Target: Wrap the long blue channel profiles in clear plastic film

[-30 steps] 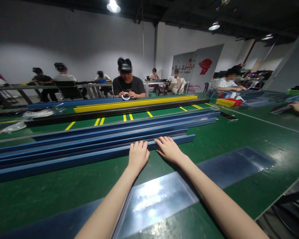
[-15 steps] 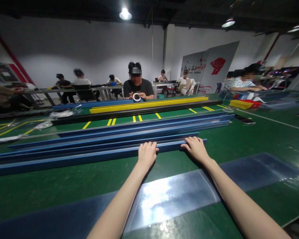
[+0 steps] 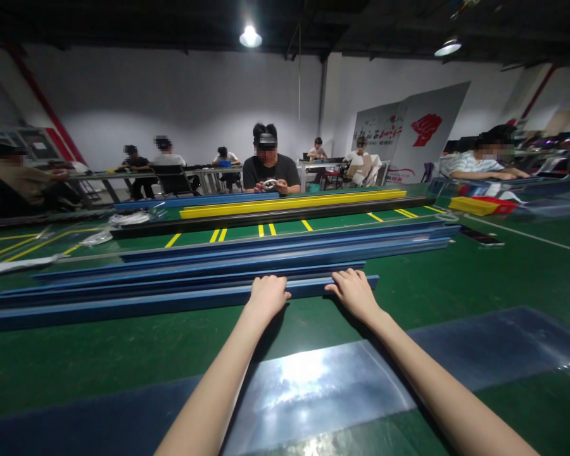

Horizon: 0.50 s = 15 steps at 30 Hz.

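A long blue channel-shaped strip (image 3: 123,306) lies across the green table (image 3: 408,285) in front of me, its right end just beyond my right hand. My left hand (image 3: 268,294) is closed over its near edge, fingers bent across the top and thumb on the front side. Closer to that end, my right hand (image 3: 354,291) grips the same strip in a similar way. Parts of the fingers are hidden behind the strip's edge. Right behind it, more blue strips (image 3: 384,249) lie roughly parallel.
Clear plastic sheeting (image 3: 313,392) covers the table under my forearms. Farther back lie a black strip (image 3: 266,218) and a yellow strip (image 3: 289,204). A phone (image 3: 482,236) and a yellow tray (image 3: 472,204) are at right. Across the table a co-worker (image 3: 270,168) holds a ring-shaped roll.
Both my hands and the near blue strip have slid left against the other strips. The view has turned slightly left. The co-worker opposite has tilted the ring-shaped roll flatter.
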Each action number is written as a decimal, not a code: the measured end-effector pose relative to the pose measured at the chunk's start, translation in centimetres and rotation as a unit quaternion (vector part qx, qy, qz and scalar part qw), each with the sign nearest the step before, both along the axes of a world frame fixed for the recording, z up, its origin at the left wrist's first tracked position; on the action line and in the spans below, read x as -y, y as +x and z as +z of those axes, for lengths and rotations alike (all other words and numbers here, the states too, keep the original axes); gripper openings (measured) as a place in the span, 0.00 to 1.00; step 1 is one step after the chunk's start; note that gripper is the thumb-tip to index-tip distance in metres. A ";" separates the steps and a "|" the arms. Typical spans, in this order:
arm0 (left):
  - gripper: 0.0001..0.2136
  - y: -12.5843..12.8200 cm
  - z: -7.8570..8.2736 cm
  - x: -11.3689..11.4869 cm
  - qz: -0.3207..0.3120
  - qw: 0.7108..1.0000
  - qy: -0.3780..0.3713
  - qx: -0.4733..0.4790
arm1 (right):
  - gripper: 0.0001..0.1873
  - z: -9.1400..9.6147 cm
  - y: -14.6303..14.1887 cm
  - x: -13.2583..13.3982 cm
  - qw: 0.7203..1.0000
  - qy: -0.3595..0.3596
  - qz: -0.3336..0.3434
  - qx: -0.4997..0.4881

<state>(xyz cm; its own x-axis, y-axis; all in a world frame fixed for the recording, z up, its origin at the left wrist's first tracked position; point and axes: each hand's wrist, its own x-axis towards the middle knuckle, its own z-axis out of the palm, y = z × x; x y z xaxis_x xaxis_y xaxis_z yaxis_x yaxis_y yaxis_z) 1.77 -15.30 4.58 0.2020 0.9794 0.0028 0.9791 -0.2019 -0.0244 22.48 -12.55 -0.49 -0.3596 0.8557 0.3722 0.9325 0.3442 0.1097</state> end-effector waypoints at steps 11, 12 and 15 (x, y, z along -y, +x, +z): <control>0.11 1.1 -2.0 -0.9 -0.055 0.996 0.066 0.032 | 0.14 -0.2 -2.9 0.0 0.999 -0.011 0.004 -0.031; 0.11 1.1 -2.1 -1.0 -0.059 0.996 0.057 0.034 | 0.14 -0.2 -3.0 0.0 0.999 -0.015 0.002 -0.033; 0.09 0.9 -2.4 -1.2 -0.074 0.996 0.038 0.042 | 0.14 0.2 -3.0 0.1 0.999 -0.032 0.006 -0.034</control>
